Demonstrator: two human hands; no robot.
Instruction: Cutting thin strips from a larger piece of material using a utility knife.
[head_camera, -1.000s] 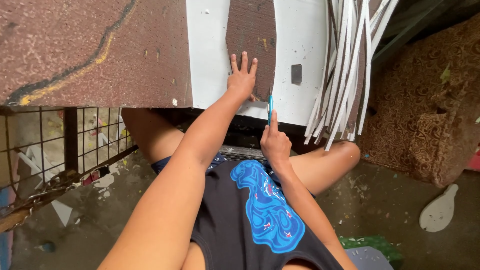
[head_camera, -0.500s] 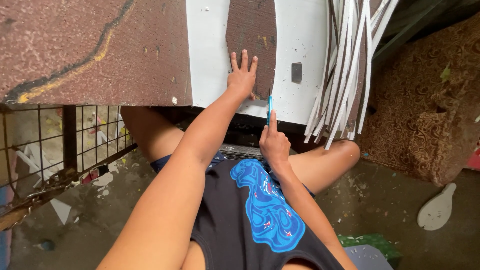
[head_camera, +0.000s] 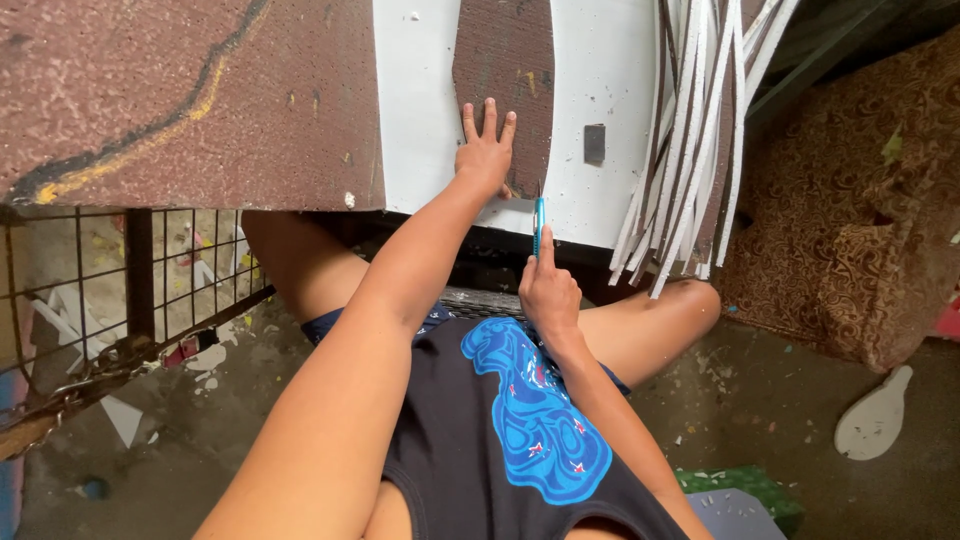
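My left hand (head_camera: 486, 150) lies flat, fingers spread, on a dark brown sole-shaped template (head_camera: 505, 70) that rests on a white foam sheet (head_camera: 600, 90). My right hand (head_camera: 547, 290) grips a thin blue-handled cutter (head_camera: 539, 222), its blade at the sheet's near edge just right of the template. The index finger runs along the cutter's handle. Both forearms reach out over my lap from the bottom of the view.
The sheet lies on a worn reddish-brown worktable (head_camera: 180, 100). A bundle of white cut strips (head_camera: 690, 150) hangs over the table's edge at right. A small dark block (head_camera: 594, 143) sits on the sheet. Wire mesh (head_camera: 110, 300) stands at left, brown patterned cushion (head_camera: 860, 230) at right.
Both hands stay almost where they were. The right hand with the cutter has edged very slightly toward me along the template's right edge.
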